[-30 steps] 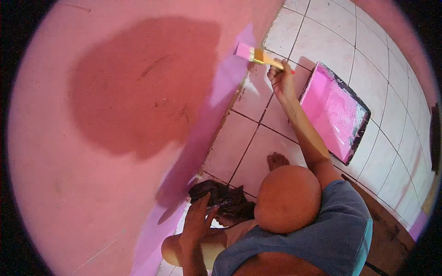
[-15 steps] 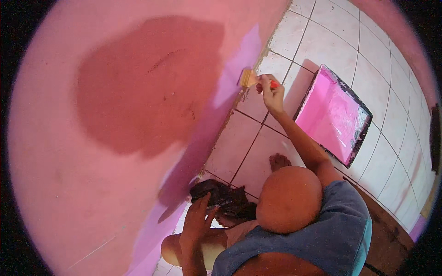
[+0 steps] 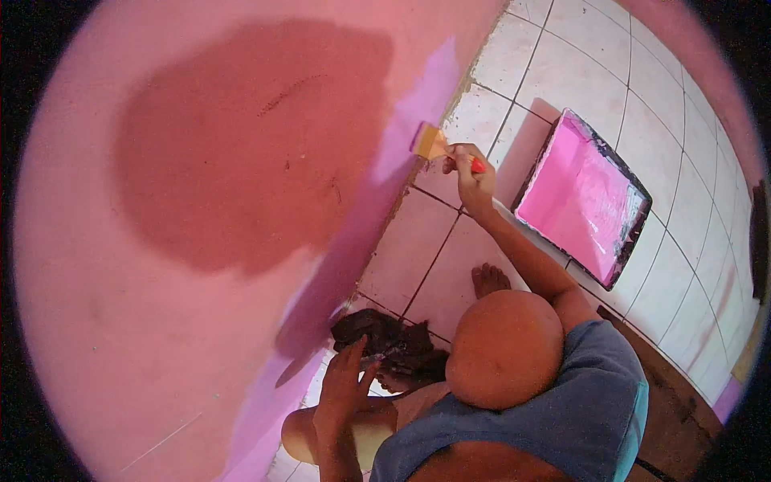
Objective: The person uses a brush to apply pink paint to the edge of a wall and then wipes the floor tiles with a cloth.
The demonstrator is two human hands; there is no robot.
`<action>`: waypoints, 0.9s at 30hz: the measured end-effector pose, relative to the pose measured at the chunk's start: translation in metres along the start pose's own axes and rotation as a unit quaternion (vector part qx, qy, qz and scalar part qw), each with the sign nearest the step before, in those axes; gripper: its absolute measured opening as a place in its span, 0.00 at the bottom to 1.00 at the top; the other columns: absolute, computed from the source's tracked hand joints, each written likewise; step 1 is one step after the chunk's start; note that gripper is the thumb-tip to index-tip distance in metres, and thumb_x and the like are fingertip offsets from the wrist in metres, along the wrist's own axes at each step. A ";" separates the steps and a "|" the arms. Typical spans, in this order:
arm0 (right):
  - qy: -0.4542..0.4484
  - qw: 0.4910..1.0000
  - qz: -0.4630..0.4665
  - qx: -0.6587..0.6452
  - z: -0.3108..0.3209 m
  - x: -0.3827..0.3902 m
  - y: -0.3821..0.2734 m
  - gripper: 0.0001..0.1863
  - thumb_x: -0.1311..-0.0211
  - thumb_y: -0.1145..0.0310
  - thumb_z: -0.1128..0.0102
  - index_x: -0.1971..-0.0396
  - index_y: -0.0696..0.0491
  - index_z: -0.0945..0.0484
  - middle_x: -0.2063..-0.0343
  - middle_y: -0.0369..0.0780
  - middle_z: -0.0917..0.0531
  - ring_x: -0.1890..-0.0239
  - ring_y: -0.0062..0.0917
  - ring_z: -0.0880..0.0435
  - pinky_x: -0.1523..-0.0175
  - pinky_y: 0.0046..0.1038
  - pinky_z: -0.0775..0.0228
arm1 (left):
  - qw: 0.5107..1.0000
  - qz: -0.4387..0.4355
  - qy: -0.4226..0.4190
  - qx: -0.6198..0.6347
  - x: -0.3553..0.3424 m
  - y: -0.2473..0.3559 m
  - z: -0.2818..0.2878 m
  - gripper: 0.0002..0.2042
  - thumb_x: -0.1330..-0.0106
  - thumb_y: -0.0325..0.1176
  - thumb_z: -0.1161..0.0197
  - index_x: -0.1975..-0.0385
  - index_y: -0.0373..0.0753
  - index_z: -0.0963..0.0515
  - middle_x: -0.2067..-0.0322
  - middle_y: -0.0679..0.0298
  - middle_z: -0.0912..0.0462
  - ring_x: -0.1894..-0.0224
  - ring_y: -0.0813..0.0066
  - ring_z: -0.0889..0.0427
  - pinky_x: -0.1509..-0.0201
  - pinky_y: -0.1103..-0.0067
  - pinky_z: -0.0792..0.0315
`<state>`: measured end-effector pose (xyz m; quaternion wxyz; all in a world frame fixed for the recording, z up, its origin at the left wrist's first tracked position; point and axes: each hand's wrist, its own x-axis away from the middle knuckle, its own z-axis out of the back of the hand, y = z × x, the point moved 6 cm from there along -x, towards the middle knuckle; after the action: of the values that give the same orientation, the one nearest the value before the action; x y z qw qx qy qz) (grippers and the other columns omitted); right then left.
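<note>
My right hand (image 3: 474, 183) is closed round the red-tipped handle of a flat paintbrush (image 3: 430, 142). The bristles meet the foot of the salmon-pink wall (image 3: 185, 321), on a band of fresh lilac-pink paint (image 3: 393, 157) just above the floor edge. Lower down, my left hand (image 3: 344, 386) has its fingers stretched and apart, in front of a crumpled dark cloth or bag (image 3: 393, 337); whether the fingertips touch it I cannot tell. To the right of my right forearm, a black-rimmed paint tray (image 3: 632, 245) holds bright pink paint.
White floor tiles (image 3: 430, 249) with dark joints run along the wall. My bare foot (image 3: 490, 279) and bent knee (image 3: 506, 349) are between my arms. A large shadow (image 3: 257, 145) falls on the wall. A brown strip (image 3: 671, 410) lies at the lower right.
The brush has shifted slightly left, farther onto the wall, and its head is tilted more. My right hand moved a little with it. My left hand stays about where it was.
</note>
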<state>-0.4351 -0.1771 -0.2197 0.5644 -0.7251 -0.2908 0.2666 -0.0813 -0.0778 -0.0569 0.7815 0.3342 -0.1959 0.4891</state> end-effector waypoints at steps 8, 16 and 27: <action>0.055 0.996 0.017 0.065 0.041 0.002 -0.026 0.16 0.29 0.63 0.57 0.64 0.61 0.26 0.77 0.38 0.24 0.74 0.19 0.24 0.65 0.23 0.31 | 0.999 -0.030 0.013 0.001 -0.004 0.003 0.000 0.26 0.36 0.40 0.43 0.41 0.37 0.36 0.50 0.44 0.28 0.51 0.45 0.27 0.46 0.62 0.33; 0.007 0.999 -0.017 0.033 -0.005 0.004 0.015 0.14 0.30 0.64 0.54 0.65 0.60 0.25 0.79 0.36 0.24 0.75 0.17 0.27 0.67 0.20 0.33 | 1.000 -0.020 0.018 0.003 0.000 0.000 0.005 0.26 0.35 0.40 0.44 0.40 0.36 0.37 0.50 0.43 0.28 0.50 0.44 0.28 0.45 0.62 0.34; -0.002 0.995 0.000 0.095 0.024 -0.002 0.063 0.15 0.29 0.62 0.55 0.65 0.59 0.25 0.79 0.35 0.25 0.76 0.16 0.28 0.70 0.20 0.34 | 0.999 -0.033 0.011 -0.002 -0.006 0.008 0.004 0.25 0.35 0.41 0.44 0.41 0.36 0.37 0.49 0.44 0.28 0.48 0.46 0.28 0.44 0.62 0.34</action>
<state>-0.4460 -0.1746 -0.2863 0.6302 -0.6679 -0.2648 0.2945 -0.0914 -0.0825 -0.0551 0.7998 0.3335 -0.1769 0.4668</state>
